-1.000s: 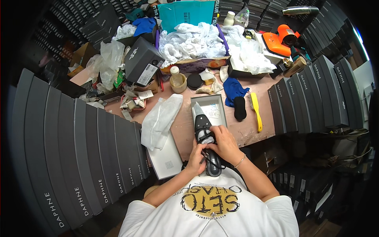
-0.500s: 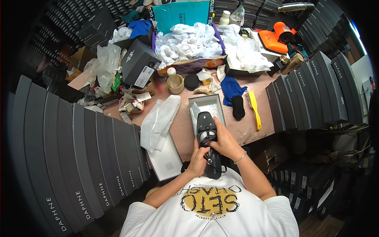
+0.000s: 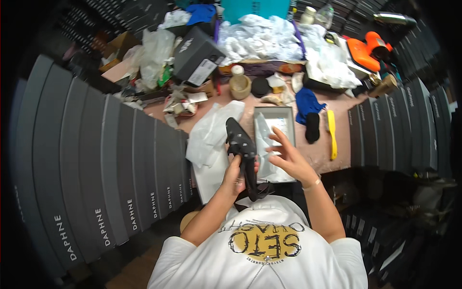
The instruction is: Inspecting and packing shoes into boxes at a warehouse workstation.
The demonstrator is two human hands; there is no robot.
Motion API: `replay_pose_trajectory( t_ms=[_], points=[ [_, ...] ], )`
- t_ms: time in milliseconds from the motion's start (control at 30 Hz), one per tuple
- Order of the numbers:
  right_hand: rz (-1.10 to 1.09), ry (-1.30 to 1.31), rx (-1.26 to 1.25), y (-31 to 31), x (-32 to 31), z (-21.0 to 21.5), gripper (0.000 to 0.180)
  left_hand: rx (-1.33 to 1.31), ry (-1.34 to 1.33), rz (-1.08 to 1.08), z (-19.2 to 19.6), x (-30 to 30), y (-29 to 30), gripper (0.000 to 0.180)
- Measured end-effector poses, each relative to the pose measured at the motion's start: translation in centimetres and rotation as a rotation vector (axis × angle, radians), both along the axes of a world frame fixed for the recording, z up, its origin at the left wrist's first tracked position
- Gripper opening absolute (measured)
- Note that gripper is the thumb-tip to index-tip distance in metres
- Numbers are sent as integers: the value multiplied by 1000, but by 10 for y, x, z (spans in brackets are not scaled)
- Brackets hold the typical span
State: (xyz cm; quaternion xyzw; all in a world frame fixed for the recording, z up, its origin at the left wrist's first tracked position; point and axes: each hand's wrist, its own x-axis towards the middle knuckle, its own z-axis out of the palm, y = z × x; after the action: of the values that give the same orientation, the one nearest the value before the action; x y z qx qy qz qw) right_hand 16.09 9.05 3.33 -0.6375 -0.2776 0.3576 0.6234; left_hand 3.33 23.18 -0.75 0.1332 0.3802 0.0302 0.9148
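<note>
My left hand [image 3: 235, 176] is closed around a black strappy shoe [image 3: 246, 153], held upright just left of the box, its toe with small metal studs pointing away from me. My right hand [image 3: 292, 159] hovers over the box with its fingers spread and nothing in them. Below it, an open grey shoebox [image 3: 288, 111] with a pale inside lies on the table, white tissue paper [image 3: 263, 144] along its left side. Left of the shoe, a white cloth-like bag [image 3: 207, 137] rests partly on a white box lid [image 3: 211, 180].
A yellow brush [image 3: 331, 135], a black pad [image 3: 312, 129] and a blue cloth [image 3: 308, 105] lie right of the box. Behind stand a squat bottle [image 3: 239, 84] and a carton of crumpled white paper [image 3: 260, 38]. Rows of dark shoeboxes [image 3: 115, 164] flank both sides.
My right hand has let go of the shoe and moved over the box with fingers spread. The shoe has turned and shifted left in my left hand. The view has shifted too.
</note>
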Motion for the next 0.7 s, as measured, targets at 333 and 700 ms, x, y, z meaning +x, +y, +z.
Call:
replay_pose_trajectory(
  t_ms=[333, 700],
  points=[
    [603, -191, -100, -8, -75, 32, 43, -920, -1267, -335, -28, -3, 10, 73],
    [408, -127, -42, -15, -73, 16, 31, -780, -1020, -178, -40, -4, 10, 57]
  ],
)
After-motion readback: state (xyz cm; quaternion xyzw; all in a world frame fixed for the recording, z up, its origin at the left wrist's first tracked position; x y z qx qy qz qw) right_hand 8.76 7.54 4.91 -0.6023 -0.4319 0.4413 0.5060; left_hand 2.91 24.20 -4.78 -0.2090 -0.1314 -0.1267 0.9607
